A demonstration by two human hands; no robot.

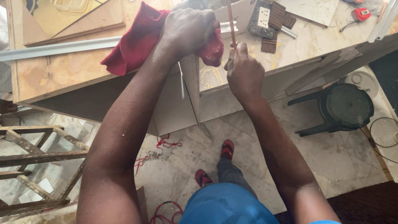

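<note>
My left hand presses a red cloth down on the edge of a wooden workbench. My right hand is closed around a thin reddish-brown strip that stands nearly upright from the fist. Both hands meet at an upright light panel that juts out from the bench edge. What lies under the cloth is hidden.
An aluminium rail lies across the bench. Wall socket plates and brown blocks sit at the back, a red tape measure farther right. A black plastic stool stands on the marble floor at right, a wooden ladder at left.
</note>
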